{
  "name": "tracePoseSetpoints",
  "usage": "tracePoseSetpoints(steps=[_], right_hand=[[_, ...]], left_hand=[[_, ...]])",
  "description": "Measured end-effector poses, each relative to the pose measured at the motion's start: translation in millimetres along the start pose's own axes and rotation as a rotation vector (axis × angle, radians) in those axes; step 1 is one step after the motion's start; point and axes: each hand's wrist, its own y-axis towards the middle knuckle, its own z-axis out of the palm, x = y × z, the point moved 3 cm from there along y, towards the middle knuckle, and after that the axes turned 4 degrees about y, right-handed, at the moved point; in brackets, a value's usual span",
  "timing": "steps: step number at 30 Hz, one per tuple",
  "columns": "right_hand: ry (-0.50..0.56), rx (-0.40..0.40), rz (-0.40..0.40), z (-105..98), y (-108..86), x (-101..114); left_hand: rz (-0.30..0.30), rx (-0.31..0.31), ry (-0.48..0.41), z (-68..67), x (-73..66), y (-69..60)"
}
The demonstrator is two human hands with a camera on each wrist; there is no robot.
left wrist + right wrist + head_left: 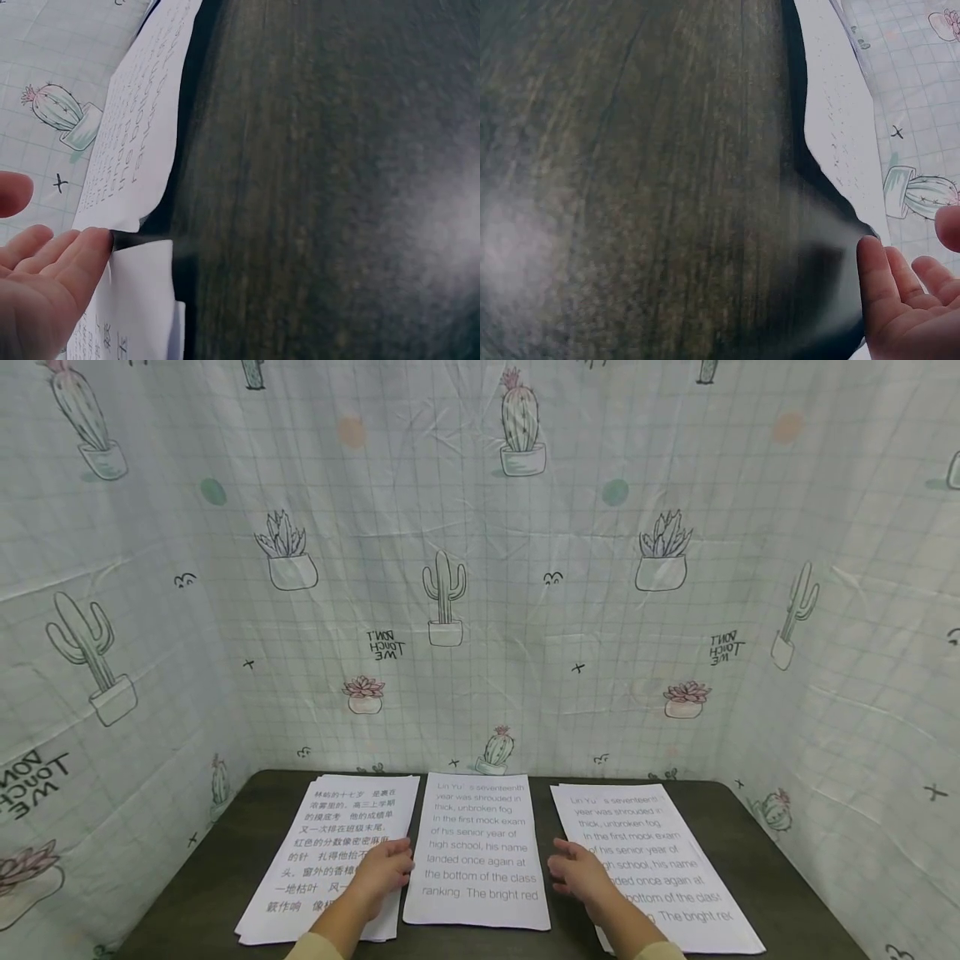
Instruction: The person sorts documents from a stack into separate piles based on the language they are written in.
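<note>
Three stacks of printed paper lie side by side on a dark table. The left stack carries Chinese text; the middle stack and the right stack carry English text. My left hand is over the right edge of the left stack, its fingertips close to the middle stack's left side. Over the left edge of the right stack is my right hand, fingers pointing inward. In both wrist views the fingers extend with the thumb apart, and neither hand holds anything. Whether fingertips touch paper, I cannot tell.
The dark wood-grained table ends at a hanging cloth printed with cacti and grid lines, which encloses the back and both sides. Sheets in the left and right stacks are slightly uneven at their edges.
</note>
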Motion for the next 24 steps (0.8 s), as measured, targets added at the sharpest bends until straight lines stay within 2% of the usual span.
tracePoseSetpoints(steps=[8, 13, 24], right_hand=[[0.024, 0.037, 0.062, 0.3, -1.8, -4.3], [0.037, 0.07, 0.088, -0.1, -1.5, -8.9], [0.014, 0.126, 0.117, -0.6, -5.8, -13.8]], left_hand=[[-0.011, 0.001, 0.004, -1.3, 2.2, -4.0], [-0.033, 0.038, -0.019, 0.6, 6.5, -3.6], [-0.034, 0.13, -0.114, 6.2, 13.4, -9.6]])
